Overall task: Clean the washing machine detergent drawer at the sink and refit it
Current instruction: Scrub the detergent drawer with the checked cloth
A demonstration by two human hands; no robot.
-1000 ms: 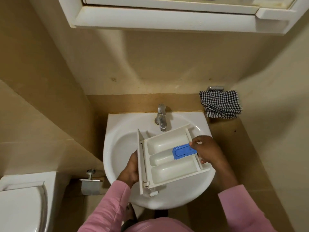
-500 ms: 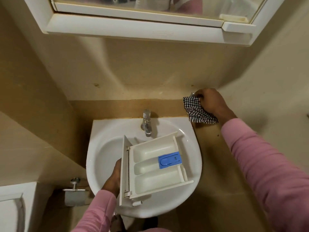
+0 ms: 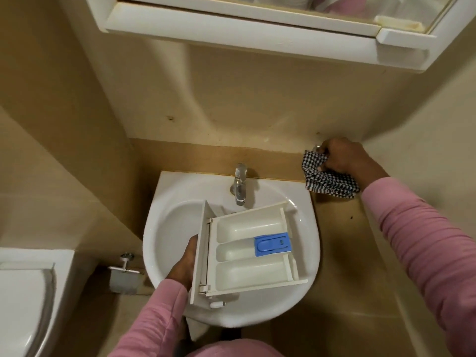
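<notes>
A white detergent drawer [image 3: 247, 269] with three compartments and a blue insert [image 3: 272, 245] is held over the white sink [image 3: 164, 228]. My left hand [image 3: 184, 264] grips the drawer by its front panel, at the left; most of that hand is hidden behind the panel. My right hand [image 3: 340, 158] reaches to the wall at the right and grips a black-and-white checked cloth [image 3: 327, 181] hanging from a small metal hook.
A chrome tap [image 3: 240, 185] stands at the back of the sink, just behind the drawer. A white mirror cabinet [image 3: 257, 29] hangs overhead. A toilet [image 3: 23, 300] and a paper holder [image 3: 123, 271] lie at the lower left.
My right hand left the drawer's blue insert and went up and right to the checked cloth, which it now grips bunched. My left hand kept holding the drawer over the sink.
</notes>
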